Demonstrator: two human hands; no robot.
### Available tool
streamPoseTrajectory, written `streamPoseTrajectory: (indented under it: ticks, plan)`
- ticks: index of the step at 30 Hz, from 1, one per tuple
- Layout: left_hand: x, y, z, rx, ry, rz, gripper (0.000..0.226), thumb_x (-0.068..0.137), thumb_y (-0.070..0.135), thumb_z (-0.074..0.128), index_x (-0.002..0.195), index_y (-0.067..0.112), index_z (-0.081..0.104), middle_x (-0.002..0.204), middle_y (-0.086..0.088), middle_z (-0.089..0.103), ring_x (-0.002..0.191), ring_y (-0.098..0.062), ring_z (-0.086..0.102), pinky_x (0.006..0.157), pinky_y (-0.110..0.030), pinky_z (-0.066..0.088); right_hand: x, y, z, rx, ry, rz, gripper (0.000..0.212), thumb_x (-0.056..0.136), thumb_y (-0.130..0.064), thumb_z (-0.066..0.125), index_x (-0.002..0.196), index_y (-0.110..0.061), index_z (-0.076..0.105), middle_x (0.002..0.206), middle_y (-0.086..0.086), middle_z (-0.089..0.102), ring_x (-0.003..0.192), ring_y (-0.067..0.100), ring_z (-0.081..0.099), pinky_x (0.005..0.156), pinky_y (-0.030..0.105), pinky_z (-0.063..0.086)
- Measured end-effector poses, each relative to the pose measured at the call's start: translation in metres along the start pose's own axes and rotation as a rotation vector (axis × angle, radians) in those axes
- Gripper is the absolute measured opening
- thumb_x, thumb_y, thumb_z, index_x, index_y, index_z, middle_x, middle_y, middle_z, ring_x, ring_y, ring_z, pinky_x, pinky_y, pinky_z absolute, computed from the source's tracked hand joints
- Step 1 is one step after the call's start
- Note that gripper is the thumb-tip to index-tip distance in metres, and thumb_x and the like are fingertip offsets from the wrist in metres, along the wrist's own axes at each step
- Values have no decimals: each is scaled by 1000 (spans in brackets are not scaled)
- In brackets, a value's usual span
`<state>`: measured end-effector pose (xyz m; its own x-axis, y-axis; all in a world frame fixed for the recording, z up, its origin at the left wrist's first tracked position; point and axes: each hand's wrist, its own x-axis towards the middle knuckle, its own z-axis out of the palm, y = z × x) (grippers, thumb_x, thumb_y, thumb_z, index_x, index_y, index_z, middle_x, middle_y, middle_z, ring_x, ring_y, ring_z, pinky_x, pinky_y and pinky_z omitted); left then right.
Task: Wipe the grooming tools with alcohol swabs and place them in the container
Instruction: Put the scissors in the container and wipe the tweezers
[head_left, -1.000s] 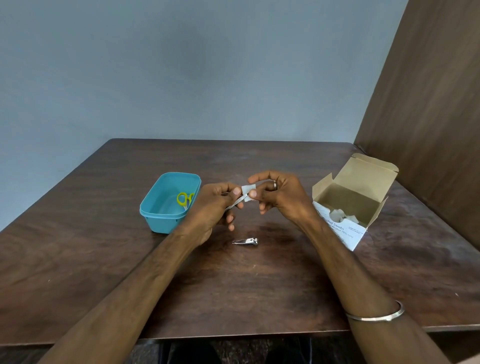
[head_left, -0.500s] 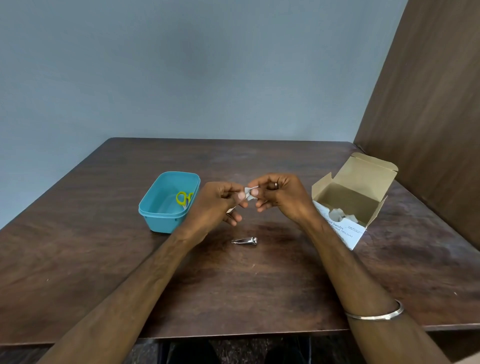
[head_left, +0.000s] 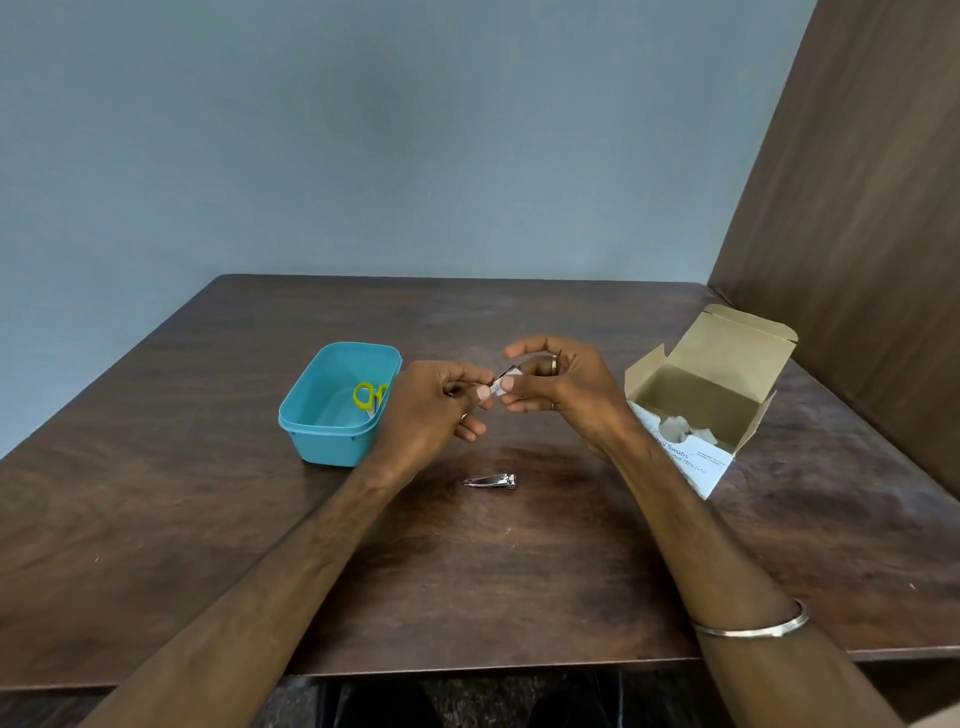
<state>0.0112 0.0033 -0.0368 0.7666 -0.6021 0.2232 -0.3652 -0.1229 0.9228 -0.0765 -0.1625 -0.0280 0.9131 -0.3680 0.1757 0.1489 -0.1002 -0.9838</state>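
Both hands are hovering mid-table, the left hand (head_left: 434, 402) pinching a thin tool (head_left: 503, 375), the right hand (head_left: 563, 384) pinching a swab (head_left: 500, 385) around it.

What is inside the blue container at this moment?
Inside the blue container lies a pair of scissors with yellow handles. The left hand covers the container's right edge and the blades, so anything else there cannot be seen. The rest of its floor looks bare.
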Motion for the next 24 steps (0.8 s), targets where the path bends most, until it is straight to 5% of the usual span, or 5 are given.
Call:
streamPoseTrajectory:
  ticks: [4, 10, 24]
  plan:
    - [1, -3, 1, 1, -46, -46, 20, 91, 10, 69, 111, 10, 71, 80, -3, 73, 61, -22, 71, 63, -37, 61, 0, -2, 1, 18, 67, -6, 45, 82, 9, 76, 121, -4, 56, 77, 12, 72, 71, 27, 73, 76, 42, 65]
    - [0, -3, 3, 28, -33, -63, 15, 93, 7, 64, 87, 20, 69, 63, -2, 71, 49, -17, 66, 47, -28, 56, 1, -6, 2, 89, 133, -15, 51, 80, 11, 77, 121, -6, 51, 83, 20, 67, 68, 25, 71, 73, 43, 64]
    - [-4, 2, 4, -65, 56, -58, 8, 94, 7, 64, 95, 9, 72, 67, -8, 71, 51, -24, 68, 47, -30, 56, 2, -2, 4, 47, 101, 7, 57, 77, -1, 85, 122, -13, 53, 74, 5, 74, 66, 22, 70, 59, 39, 63]
